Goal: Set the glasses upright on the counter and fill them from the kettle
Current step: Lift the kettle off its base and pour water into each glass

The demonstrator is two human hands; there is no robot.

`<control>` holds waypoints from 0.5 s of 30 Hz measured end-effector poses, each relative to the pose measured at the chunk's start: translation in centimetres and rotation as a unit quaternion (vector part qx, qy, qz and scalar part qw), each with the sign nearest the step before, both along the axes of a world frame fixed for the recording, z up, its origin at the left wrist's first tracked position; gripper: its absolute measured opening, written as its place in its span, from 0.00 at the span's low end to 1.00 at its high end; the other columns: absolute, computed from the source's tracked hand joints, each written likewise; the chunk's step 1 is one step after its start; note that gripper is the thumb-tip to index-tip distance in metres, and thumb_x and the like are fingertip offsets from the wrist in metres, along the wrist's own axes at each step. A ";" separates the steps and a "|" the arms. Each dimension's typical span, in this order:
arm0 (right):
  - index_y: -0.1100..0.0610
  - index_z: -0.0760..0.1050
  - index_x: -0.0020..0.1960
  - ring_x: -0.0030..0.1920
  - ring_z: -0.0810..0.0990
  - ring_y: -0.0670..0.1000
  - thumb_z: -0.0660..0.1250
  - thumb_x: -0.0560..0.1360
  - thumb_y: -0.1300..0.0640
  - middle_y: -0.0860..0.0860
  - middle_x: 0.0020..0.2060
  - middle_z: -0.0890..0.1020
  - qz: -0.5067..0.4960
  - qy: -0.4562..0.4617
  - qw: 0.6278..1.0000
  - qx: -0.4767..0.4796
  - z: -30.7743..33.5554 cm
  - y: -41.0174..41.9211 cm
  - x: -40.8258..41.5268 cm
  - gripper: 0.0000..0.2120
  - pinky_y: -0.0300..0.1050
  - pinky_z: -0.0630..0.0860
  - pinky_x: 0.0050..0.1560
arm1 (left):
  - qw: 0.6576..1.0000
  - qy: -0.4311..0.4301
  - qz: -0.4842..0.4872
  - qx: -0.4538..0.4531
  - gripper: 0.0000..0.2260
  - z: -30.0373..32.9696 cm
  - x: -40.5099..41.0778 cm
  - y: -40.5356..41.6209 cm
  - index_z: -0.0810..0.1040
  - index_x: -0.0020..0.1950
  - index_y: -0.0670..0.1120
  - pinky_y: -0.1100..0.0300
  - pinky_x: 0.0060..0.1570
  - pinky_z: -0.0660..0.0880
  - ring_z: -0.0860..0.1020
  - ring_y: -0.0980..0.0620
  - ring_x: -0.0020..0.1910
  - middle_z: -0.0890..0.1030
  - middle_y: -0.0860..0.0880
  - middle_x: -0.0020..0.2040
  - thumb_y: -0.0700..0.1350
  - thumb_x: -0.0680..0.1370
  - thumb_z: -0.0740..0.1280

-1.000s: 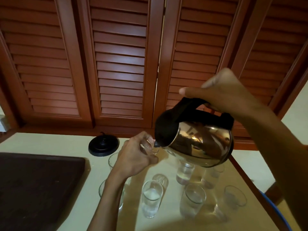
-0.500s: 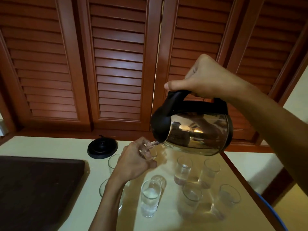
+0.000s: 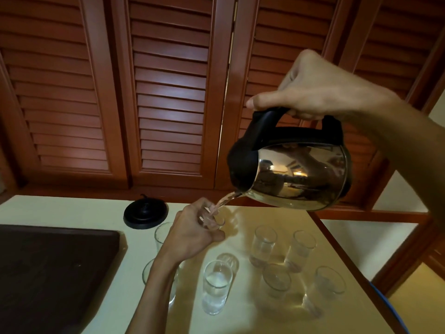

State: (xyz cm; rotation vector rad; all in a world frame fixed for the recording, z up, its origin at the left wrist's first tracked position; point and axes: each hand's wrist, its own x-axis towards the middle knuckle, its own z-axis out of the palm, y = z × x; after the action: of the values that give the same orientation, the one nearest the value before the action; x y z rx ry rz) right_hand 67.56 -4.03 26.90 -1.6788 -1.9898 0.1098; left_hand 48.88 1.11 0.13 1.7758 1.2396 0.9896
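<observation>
the right hand (image 3: pixel 310 90) has a full closed grip around the black handle of the kettle (image 3: pixel 301 172), which hangs tilted in the air, spout down and to the left, above the far part of the tabletop (image 3: pixel 72 213). a thin stream of water (image 3: pixel 225 201) runs from the spout into the held glass (image 3: pixel 212 219), which the left hand (image 3: pixel 192 232) grips with fingers curled around it, lifted off the tabletop just under the spout.

counting outward from there: one kettle, one held glass, and seven more glasses standing upright on the tabletop. two of them sit partly hidden behind the left forearm, the far left glass (image 3: pixel 161 235) and the near left glass (image 3: pixel 149 276). the front glass (image 3: pixel 216 286) stands just right of the wrist with water in it, and a short glass (image 3: pixel 228 260) stands close behind it. four more make a loose square to the right: the back glass (image 3: pixel 263 244), the back right glass (image 3: pixel 301 249), the middle glass (image 3: pixel 275 280) and the corner glass (image 3: pixel 325 289); how much water these hold is hard to tell.

one round black kettle base (image 3: pixel 145 214) lies on the tabletop beyond the left hand. one dark tray (image 3: pixel 53 273) covers the left side. brown louvred shutters (image 3: pixel 168 92) stand behind.
</observation>
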 end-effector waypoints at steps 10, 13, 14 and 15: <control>0.57 0.79 0.29 0.18 0.66 0.46 0.77 0.70 0.41 0.49 0.19 0.73 0.004 0.000 1.000 0.003 0.4 0.4 -0.1 0.22 0.41 0.65 0.24 | 1.000 -0.015 -0.006 -0.011 0.17 -0.3 -0.1 0.3 0.79 0.44 0.55 0.58 0.40 0.76 0.78 0.61 0.33 0.84 0.51 0.38 0.42 0.60 0.78; 0.59 0.82 0.32 0.18 0.66 0.46 0.76 0.70 0.41 0.48 0.19 0.72 0.006 -0.001 1.000 -0.002 0.3 0.5 -0.1 0.22 0.40 0.65 0.23 | 1.000 -0.017 -0.004 -0.007 0.17 -0.4 0.0 0.1 0.79 0.44 0.55 0.56 0.40 0.77 0.78 0.61 0.33 0.84 0.52 0.38 0.43 0.59 0.77; 0.62 0.83 0.36 0.18 0.66 0.46 0.76 0.70 0.41 0.49 0.19 0.72 0.008 -0.004 1.000 -0.004 0.2 0.6 -0.1 0.23 0.38 0.65 0.22 | 1.000 -0.016 -0.002 -0.005 0.17 -0.4 0.1 0.1 0.78 0.44 0.55 0.54 0.41 0.78 0.79 0.60 0.34 0.84 0.53 0.38 0.44 0.58 0.76; 0.66 0.83 0.39 0.18 0.66 0.46 0.76 0.70 0.41 0.49 0.19 0.72 0.012 -0.006 1.000 -0.004 0.2 0.7 -0.1 0.25 0.37 0.65 0.21 | 1.000 -0.016 0.001 -0.005 0.17 -0.5 0.1 0.1 0.78 0.44 0.56 0.53 0.42 0.78 0.80 0.58 0.35 0.84 0.54 0.37 0.46 0.58 0.76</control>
State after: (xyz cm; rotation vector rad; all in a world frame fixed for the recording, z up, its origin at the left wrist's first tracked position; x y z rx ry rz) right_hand 67.42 -3.32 27.06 -1.6646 -2.0218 0.1173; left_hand 48.99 1.22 -0.33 1.7440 1.2254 1.0081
